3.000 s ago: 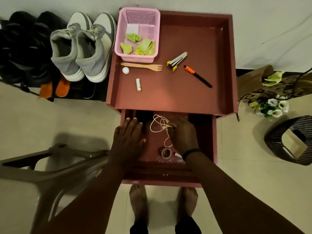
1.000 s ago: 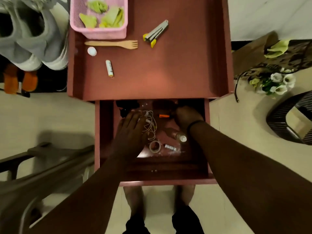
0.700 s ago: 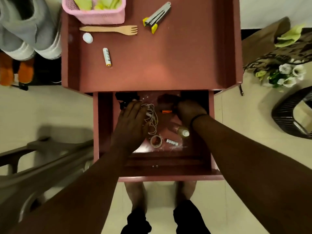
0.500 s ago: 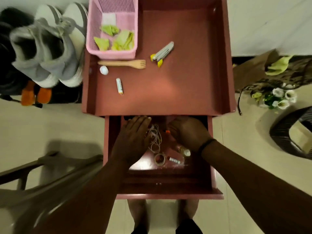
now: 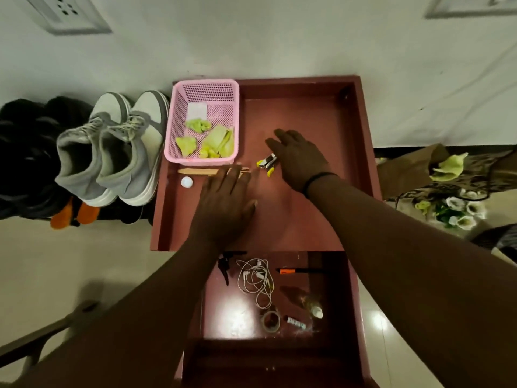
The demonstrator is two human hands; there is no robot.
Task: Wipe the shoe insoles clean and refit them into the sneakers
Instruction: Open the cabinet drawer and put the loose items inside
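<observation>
Task progress, judged from the present layout: not visibly begun. The grey sneakers stand side by side on the dark rack at about 9 o'clock from the red cabinet top, toes toward the wall; whether their insoles are inside cannot be told from the dark openings. No insole lies out anywhere in view; two orange shapes poke out below the sneakers, identity unclear. Still to do, it seems: removal, wiping, refitting. Likely wiping material: crumpled green cloths inside the pink basket, at the cabinet top's 10 o'clock corner. Left hand: palm down on the cabinet top, fingers straight and slightly spread, holding nothing, its fingertips over the fork end of a wooden fork. Right hand: palm down, fingers extended and loosely spread, covering part of a yellow-and-silver stapler; any pinch on it cannot be told. The basket lies at 11 o'clock from the left fingers, near; the sneakers at 9 to 10 o'clock, beyond the cabinet edge, apart from both hands. Also present: white ball beside the fork handle; open drawer at 6 o'clock holding white earphones, orange-capped pen, tape roll, small bottle.
</observation>
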